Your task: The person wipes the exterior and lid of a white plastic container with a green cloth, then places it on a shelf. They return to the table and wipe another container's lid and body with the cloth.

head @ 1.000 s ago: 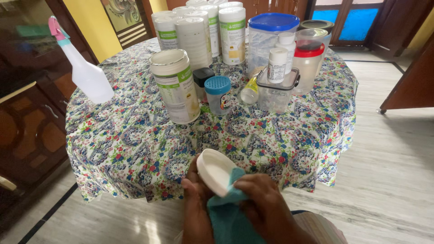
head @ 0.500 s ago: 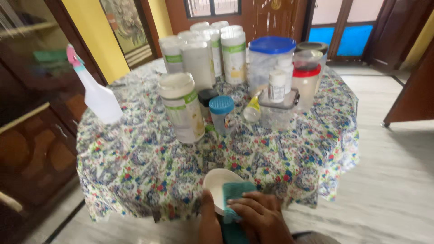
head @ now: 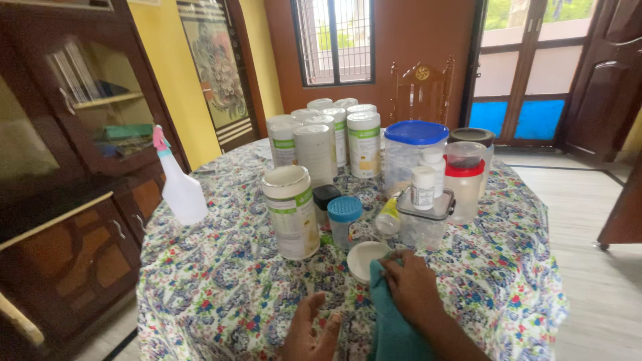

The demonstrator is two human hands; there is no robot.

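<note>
A: What stood at the left?
B: A white spray bottle (head: 180, 190), then a lidless canister (head: 291, 212) on the flowered counter (head: 221, 287).
A: And the hands?
B: The left hand (head: 311, 333) hovered open, holding nothing. Up and right of it lay the white lid (head: 364, 258), flat, no long axis. The right hand (head: 412, 284), nearer, touched its rim, clutching a teal cloth (head: 391, 327).

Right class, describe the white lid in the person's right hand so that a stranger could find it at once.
On the round table's floral cloth, look at the near edge, just before the blue-capped jar. The white lid lies there under the right hand and teal cloth: the only loose, shallow white disc, not a container.
</note>
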